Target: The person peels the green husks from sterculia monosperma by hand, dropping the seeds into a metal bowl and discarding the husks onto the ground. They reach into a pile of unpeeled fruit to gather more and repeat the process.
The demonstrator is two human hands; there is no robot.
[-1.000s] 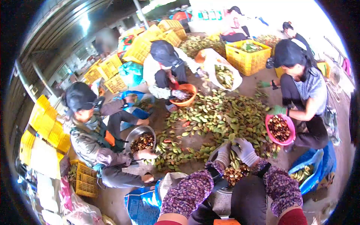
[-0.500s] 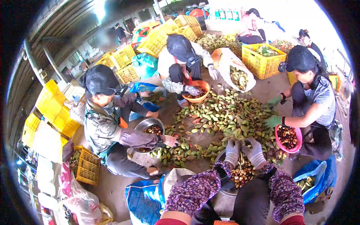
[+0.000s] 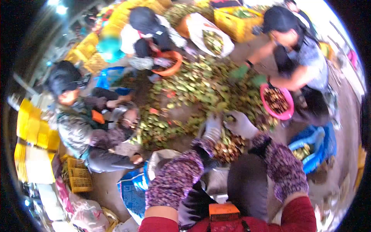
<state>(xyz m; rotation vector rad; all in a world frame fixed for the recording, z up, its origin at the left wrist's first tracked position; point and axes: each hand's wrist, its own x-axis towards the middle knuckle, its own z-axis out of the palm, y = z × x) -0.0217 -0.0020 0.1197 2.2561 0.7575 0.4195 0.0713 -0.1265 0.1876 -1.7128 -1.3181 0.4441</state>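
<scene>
My left hand, in a pale grey glove, is over the near edge of a pile of green-brown pods, its fingers drawn together. Beside it, my right hand, gloved alike, curls thumb and fingers inward. Motion blur hides whatever small thing either hand may hold. Below both hands, brown shiny nuts fill a metal basin between my knees; the hands and sleeves cover much of its rim.
Facing me at right, a person's green glove is by a pink basin of nuts. An orange bowl is across the pile. Blue sacks flank me. Yellow crates stand at left.
The view has tilted down and shifted right, blurring the scene. The person at left has drawn a gloved hand from the pile to the metal bowl. My hands stay close together above the basin.
</scene>
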